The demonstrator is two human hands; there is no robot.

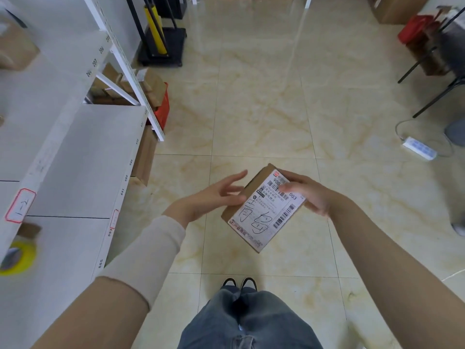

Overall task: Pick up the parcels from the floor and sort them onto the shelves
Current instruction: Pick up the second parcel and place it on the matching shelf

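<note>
A small brown cardboard parcel point(256, 217) with a white shipping label, barcodes and black handwriting is held in the air over the tiled floor. My right hand point(310, 195) grips its far right edge, thumb lying across the label. My left hand point(214, 197) is at the parcel's left side with fingers spread, fingertips close to or just touching the box edge. White metal shelves point(83, 157) with numbered front edges stand to my left.
A yellow tape roll point(17, 258) lies on the near shelf. Cardboard boxes and a red crate point(163, 107) sit under the shelves. A black trolley point(163, 46) stands farther back. A white power strip point(419, 148) and chair legs are on the right.
</note>
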